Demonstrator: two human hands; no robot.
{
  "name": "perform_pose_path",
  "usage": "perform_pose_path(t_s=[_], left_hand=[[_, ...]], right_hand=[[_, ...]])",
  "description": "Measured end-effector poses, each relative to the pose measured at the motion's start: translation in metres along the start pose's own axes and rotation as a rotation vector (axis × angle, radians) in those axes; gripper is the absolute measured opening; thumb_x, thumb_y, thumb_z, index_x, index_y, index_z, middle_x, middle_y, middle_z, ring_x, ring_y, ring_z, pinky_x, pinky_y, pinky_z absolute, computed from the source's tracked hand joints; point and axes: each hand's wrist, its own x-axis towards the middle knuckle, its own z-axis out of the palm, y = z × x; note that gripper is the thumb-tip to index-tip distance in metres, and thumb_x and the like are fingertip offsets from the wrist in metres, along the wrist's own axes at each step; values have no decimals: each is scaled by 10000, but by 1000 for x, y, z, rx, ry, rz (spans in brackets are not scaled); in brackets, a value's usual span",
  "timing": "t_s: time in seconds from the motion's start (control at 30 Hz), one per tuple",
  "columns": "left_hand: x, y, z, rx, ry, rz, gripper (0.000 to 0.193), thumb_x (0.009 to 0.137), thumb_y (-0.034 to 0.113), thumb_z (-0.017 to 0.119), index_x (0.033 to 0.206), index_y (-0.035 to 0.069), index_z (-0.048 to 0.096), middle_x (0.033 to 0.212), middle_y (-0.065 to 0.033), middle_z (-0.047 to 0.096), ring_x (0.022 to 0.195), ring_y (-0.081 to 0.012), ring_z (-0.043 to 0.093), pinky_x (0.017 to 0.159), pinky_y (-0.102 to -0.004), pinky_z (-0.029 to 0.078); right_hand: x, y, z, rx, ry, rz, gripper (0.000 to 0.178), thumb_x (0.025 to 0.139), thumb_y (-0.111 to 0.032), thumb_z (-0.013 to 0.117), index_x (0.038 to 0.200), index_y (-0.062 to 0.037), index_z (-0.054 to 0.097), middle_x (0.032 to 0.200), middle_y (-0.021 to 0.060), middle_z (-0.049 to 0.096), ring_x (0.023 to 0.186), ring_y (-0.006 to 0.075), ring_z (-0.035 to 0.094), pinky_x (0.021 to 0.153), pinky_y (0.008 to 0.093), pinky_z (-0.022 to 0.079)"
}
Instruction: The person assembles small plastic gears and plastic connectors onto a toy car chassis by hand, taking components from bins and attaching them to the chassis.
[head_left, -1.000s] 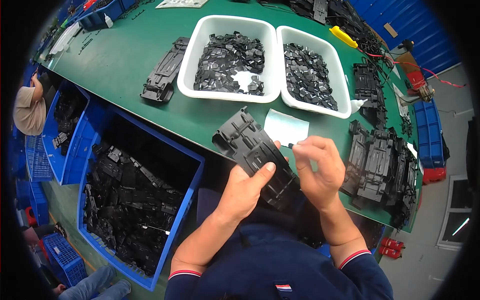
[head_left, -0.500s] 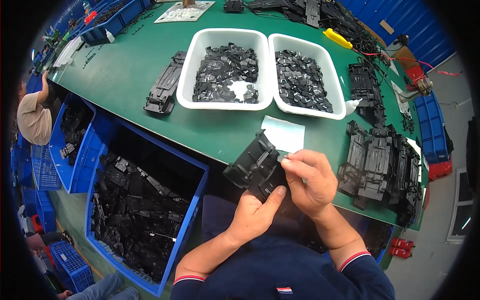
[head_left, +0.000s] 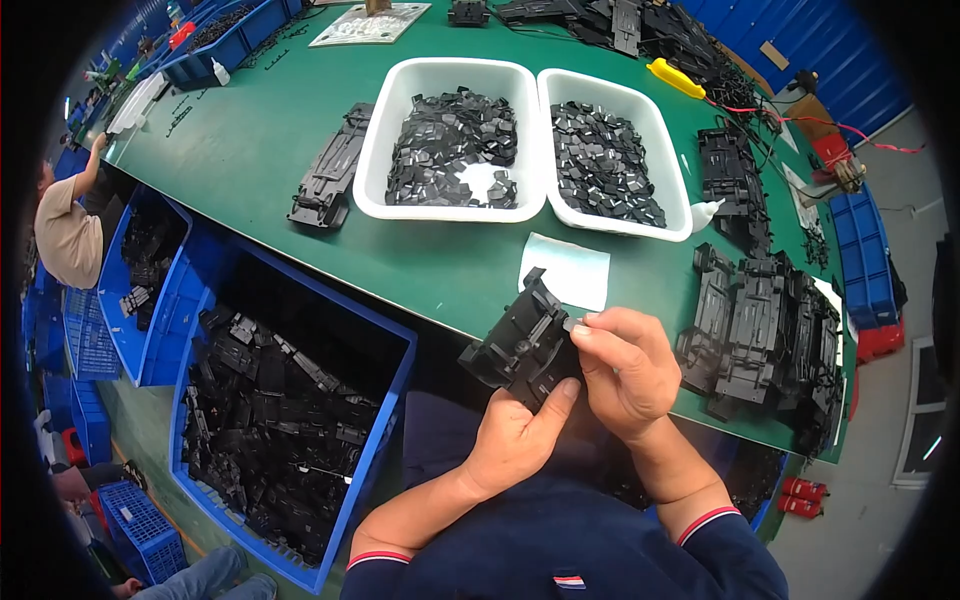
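My left hand grips the lower end of a black plastic housing, its thumb lying on the near face. The housing is tilted, held up in front of the table edge. At its right side my right hand pinches a small pale piece between thumb and fingertip, right against the housing's edge; whether they touch I cannot tell. Beyond stand two white tubs, the left tub and the right tub, both holding many small black pieces. A sheet of white paper lies behind the housing.
Several black housings stand in a row on the green table at right; another housing lies left of the tubs. A blue bin full of black parts is at lower left. A white bottle is near the right tub. A person sits far left.
Both hands and the housing have shifted slightly right. The housing has turned a little in my left hand. The pale piece stays pinched in my right fingers.
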Motion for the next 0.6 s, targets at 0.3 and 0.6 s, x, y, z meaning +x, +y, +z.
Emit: perform_pose_path(t_s=[0.3,0.6], left_hand=[[-2,3,2,48,-3,20,177,940,120,544,1048,-2,612,858,-37,649,767,-86,564,672,-267,461],[-3,4,7,100,3,113,184,930,84,540,1078,-7,603,898,-76,658,795,-147,606,696,-290,475]], right_hand=[[4,-5,-7,-45,-40,-2,331,667,90,707,953,-73,677,910,92,612,725,202,623,603,275,523],[6,-6,-11,-62,-64,-26,311,679,82,695,956,-57,673,884,104,611,706,216,621,588,280,523]])
